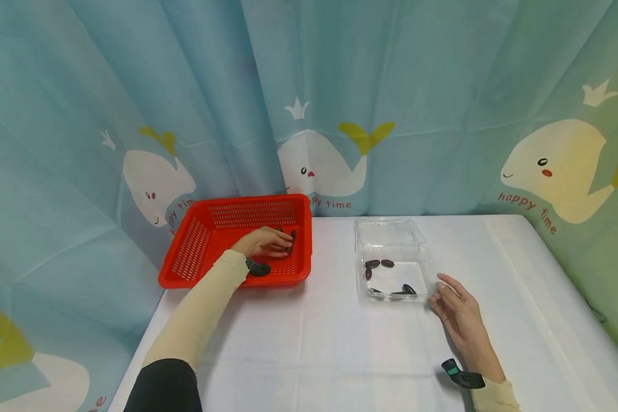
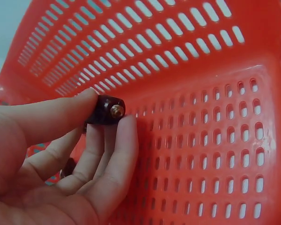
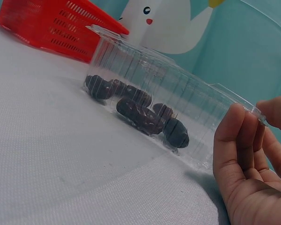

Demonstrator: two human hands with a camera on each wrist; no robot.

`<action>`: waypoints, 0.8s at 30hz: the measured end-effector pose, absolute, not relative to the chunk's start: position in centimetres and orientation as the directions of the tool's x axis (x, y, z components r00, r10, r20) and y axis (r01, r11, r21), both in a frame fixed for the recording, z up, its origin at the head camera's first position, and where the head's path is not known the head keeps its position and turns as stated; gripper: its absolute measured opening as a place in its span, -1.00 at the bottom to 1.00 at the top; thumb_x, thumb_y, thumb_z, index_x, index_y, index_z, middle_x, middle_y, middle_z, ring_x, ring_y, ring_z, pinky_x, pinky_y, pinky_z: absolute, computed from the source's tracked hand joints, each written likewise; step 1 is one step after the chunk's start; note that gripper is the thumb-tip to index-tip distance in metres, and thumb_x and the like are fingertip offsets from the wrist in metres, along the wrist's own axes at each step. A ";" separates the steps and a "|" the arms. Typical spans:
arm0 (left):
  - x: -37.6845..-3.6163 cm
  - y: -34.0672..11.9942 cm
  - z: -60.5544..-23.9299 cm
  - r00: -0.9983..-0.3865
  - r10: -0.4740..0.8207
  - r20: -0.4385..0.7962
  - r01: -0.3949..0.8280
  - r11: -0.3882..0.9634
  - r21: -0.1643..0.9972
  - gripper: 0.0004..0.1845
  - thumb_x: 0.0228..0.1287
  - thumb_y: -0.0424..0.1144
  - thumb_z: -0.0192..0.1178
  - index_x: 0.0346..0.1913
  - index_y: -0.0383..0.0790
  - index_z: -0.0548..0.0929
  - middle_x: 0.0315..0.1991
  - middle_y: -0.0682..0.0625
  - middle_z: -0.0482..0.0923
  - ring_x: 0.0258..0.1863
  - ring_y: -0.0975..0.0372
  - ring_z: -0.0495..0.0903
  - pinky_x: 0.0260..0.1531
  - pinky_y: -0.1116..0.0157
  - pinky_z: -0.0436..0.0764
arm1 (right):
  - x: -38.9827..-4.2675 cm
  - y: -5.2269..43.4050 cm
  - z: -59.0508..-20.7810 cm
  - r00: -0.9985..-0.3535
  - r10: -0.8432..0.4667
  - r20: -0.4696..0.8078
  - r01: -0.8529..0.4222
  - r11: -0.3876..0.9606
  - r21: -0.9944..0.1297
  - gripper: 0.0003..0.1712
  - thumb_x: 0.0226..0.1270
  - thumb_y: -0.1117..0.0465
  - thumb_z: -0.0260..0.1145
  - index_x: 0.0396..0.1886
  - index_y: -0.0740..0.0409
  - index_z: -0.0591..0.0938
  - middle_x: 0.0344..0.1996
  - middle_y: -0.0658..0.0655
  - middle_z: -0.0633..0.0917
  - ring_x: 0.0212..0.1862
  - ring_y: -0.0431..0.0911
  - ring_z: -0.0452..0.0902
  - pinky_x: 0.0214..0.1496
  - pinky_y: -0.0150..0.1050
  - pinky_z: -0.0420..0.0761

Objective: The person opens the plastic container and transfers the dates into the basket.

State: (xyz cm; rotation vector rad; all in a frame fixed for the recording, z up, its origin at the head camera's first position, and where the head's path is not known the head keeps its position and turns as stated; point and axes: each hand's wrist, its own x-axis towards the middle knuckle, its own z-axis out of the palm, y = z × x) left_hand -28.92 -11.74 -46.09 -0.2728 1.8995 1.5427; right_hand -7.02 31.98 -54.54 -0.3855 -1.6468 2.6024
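Observation:
My left hand (image 1: 264, 242) is inside the red plastic basket (image 1: 185, 260), towards its right end. Between thumb and fingertips it pinches a dark brown date (image 2: 107, 110) whose pale stem end shows in the left wrist view. Another dark piece lies partly hidden behind those fingers. To the right stands a clear plastic box (image 1: 426, 269) with its lid (image 1: 388, 233) folded back. Several dates (image 3: 136, 112) lie on the box's floor, some along the near side. My right hand (image 1: 460, 320) pinches the box's rim at its near right corner, thumb above and fingers below.
A white cloth (image 1: 329, 349) covers the table. Behind it hangs a blue-green curtain (image 1: 427, 74) printed with whales, close to the back of the basket and the box lid. A dark band (image 1: 463, 377) sits on the right wrist.

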 end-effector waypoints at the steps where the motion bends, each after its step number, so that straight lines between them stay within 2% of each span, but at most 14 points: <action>1: -28.9 -11.6 -46.1 -0.759 0.241 -0.605 -0.538 0.293 0.791 -0.55 0.46 -0.43 0.25 0.35 -0.43 0.57 0.17 -0.25 0.65 -0.17 0.13 0.77 0.17 0.09 0.68 | -7.0 32.0 -54.5 -0.969 0.162 -0.188 0.100 -0.440 -0.892 -0.68 0.62 0.25 0.20 0.26 -0.09 0.56 -0.15 -0.10 0.60 -0.20 -0.33 0.61 -0.09 -0.47 0.70; 7: -29.1 -10.9 -46.3 -0.767 0.226 -0.601 -0.502 0.371 0.781 -0.55 0.44 -0.46 0.25 0.35 -0.46 0.57 0.29 -0.35 0.59 -0.18 0.15 0.78 0.12 0.11 0.70 | -7.0 32.0 -54.6 -0.974 0.144 -0.173 0.091 -0.448 -0.889 -0.67 0.63 0.27 0.18 0.28 -0.04 0.54 -0.20 -0.11 0.63 -0.22 -0.33 0.63 -0.10 -0.47 0.71; 12: -29.2 -10.6 -46.4 -0.775 0.203 -0.599 -0.487 0.412 0.770 -0.58 0.42 -0.46 0.28 0.29 -0.48 0.62 0.22 -0.34 0.66 -0.15 0.10 0.82 0.07 0.12 0.73 | -7.0 32.1 -54.6 -0.974 0.152 -0.170 0.087 -0.439 -0.894 -0.69 0.62 0.26 0.19 0.25 -0.08 0.56 -0.20 -0.11 0.63 -0.22 -0.33 0.63 -0.11 -0.47 0.71; 21: -28.7 -10.0 -46.1 -0.815 0.187 -0.548 -0.426 0.447 0.786 -0.65 0.41 -0.45 0.29 0.20 -0.49 0.67 0.13 -0.35 0.70 0.04 -0.07 0.80 0.07 0.07 0.73 | -7.0 32.1 -54.8 -0.973 0.162 -0.163 0.078 -0.435 -0.897 -0.65 0.62 0.27 0.19 0.31 0.00 0.52 -0.18 -0.09 0.61 -0.21 -0.32 0.61 -0.11 -0.47 0.71; 24: -28.6 -9.8 -46.1 -0.837 0.180 -0.516 -0.376 0.495 0.783 -0.68 0.40 -0.46 0.30 0.16 -0.48 0.70 0.11 -0.35 0.71 0.01 -0.07 0.81 0.05 0.06 0.74 | -7.0 32.0 -54.7 -0.974 0.161 -0.161 0.078 -0.430 -0.899 -0.61 0.62 0.26 0.19 0.35 0.03 0.49 -0.15 -0.09 0.60 -0.20 -0.33 0.60 -0.11 -0.47 0.70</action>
